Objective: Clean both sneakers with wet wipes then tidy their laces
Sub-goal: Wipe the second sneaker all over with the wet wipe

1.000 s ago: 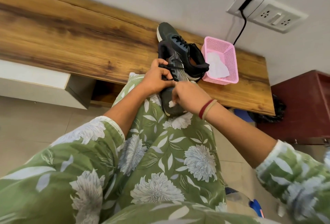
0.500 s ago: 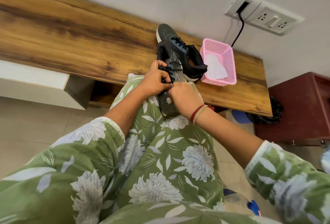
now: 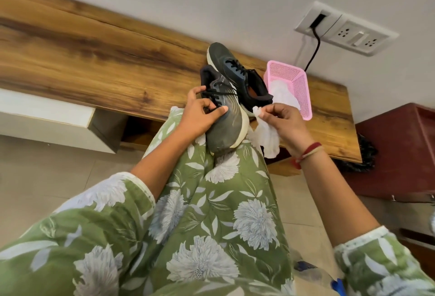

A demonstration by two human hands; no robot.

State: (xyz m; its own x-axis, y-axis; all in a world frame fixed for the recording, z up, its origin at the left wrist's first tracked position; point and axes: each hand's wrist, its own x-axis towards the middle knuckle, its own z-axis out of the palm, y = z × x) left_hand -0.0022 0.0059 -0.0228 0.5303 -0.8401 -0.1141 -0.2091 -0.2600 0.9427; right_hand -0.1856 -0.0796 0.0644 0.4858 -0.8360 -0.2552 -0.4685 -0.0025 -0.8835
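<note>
A dark grey sneaker (image 3: 227, 126) with a pale sole rests toe-down on my knee, its black laces loose. My left hand (image 3: 200, 113) grips its upper at the laces. My right hand (image 3: 286, 121) is just right of the shoe, apart from it, pinching a crumpled white wet wipe (image 3: 266, 134) that hangs below the fingers. The second dark sneaker (image 3: 231, 67) lies on the wooden shelf (image 3: 94, 64) behind the held one, partly hidden by it.
A pink mesh basket (image 3: 299, 86) holding white wipes stands on the shelf right of the shoes. A wall socket panel (image 3: 346, 29) with a black cable is above it. A dark red cabinet (image 3: 397, 149) stands at right. My green floral clothing fills the foreground.
My right hand has come off the sneaker's toe and moved right with the wipe, which now hangs free. The left hand keeps its grip at the laces.
</note>
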